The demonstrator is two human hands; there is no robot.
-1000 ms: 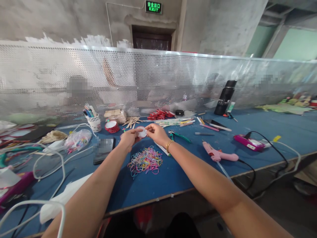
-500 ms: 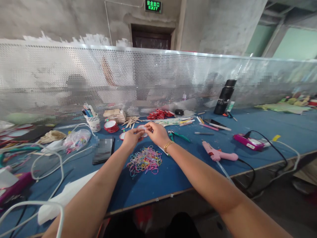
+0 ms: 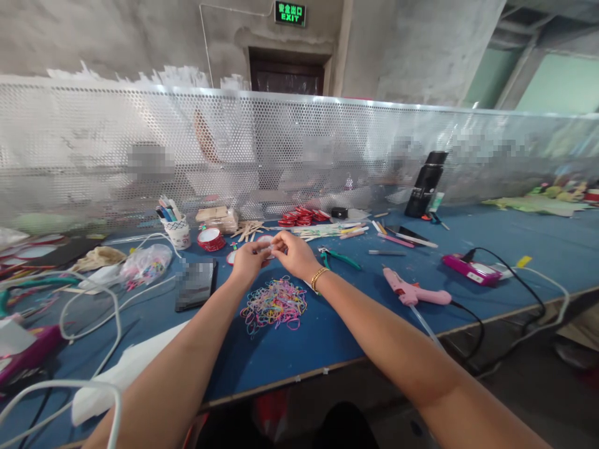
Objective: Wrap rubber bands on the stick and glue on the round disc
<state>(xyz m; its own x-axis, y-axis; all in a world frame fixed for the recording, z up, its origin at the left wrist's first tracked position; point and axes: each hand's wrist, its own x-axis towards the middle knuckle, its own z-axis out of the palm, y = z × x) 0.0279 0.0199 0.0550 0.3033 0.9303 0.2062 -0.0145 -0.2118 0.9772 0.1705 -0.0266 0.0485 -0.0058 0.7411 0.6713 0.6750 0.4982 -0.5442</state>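
My left hand [image 3: 248, 260] and my right hand [image 3: 296, 254] meet above the blue table, their fingertips pinched close together. Between them is something small and pale, too small to name. Just behind the fingers lies a round red-rimmed white disc [image 3: 264, 239], partly covered by them. Another such disc [image 3: 231, 257] shows at the left hand's edge. On the near side of my hands is a loose heap of colourful rubber bands [image 3: 275, 304]. Green-handled pliers [image 3: 340, 257] lie to the right of my right hand, which has a gold bracelet at its wrist.
A pink glue gun [image 3: 414, 292] lies at right, near a purple power strip [image 3: 470, 269] with cables. A phone [image 3: 196, 285], a pen cup [image 3: 175, 229] and white cables are at left. A black bottle [image 3: 425, 185] stands before the perforated metal screen [image 3: 299, 156].
My fingers have shifted slightly while staying pinched together, and the hands are a little closer in. The things on the table lie as before.
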